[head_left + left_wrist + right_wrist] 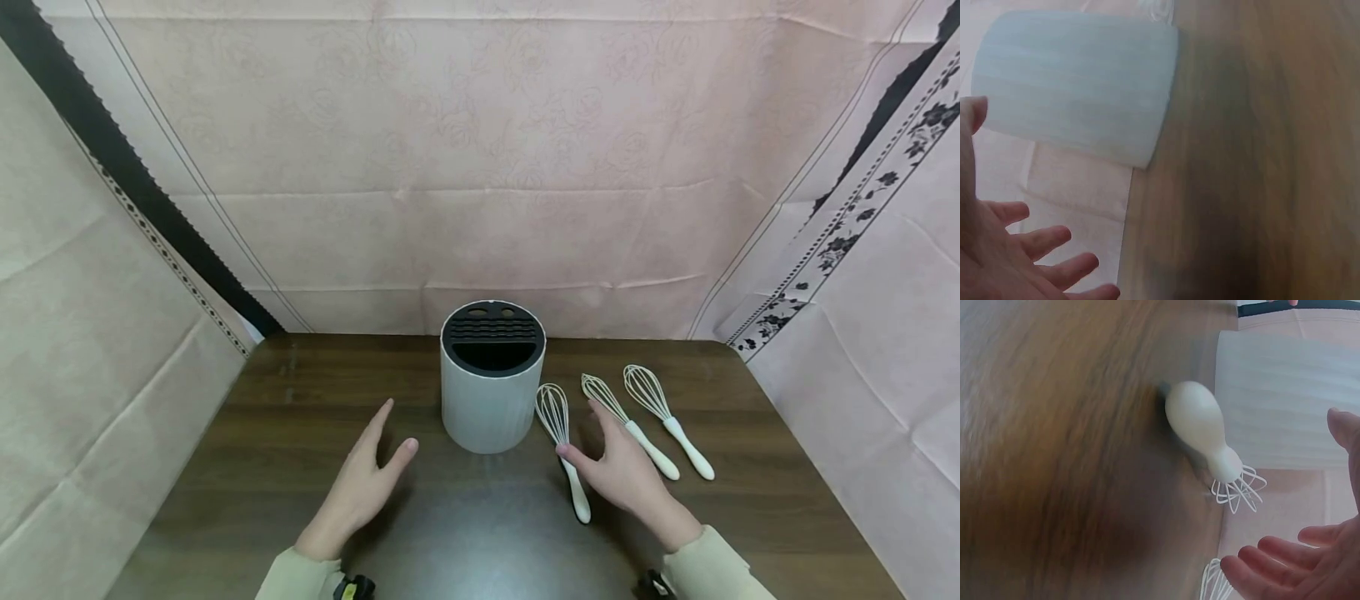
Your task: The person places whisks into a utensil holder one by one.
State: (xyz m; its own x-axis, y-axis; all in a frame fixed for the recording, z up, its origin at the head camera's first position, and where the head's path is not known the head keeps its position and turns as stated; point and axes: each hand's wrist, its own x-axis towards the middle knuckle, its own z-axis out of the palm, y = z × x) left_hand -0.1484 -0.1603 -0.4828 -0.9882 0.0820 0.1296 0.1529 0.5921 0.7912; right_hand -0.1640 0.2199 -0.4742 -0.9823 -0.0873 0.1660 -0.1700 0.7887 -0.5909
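Observation:
A white cylindrical holder [491, 408] with a black slotted lid [493, 337] stands upright at the back middle of the table. Three whisks with white handles lie to its right: the near whisk [576, 492] beside the holder, the middle whisk [652, 450] and the far-right whisk [690, 446]. My left hand [363, 483], fingers spread and holding nothing, hovers left of the holder. Over the near and middle whisks my right hand [622, 467] is spread, thumb overlapping the near one in the head view. In the right wrist view, the near whisk's handle [1194, 415] shows apart from the fingers.
The brown wooden table [300, 450] ends at a pale cloth backdrop [450, 167] behind the holder. Cloth panels also hang along the left side [82, 375] and right side [885, 350].

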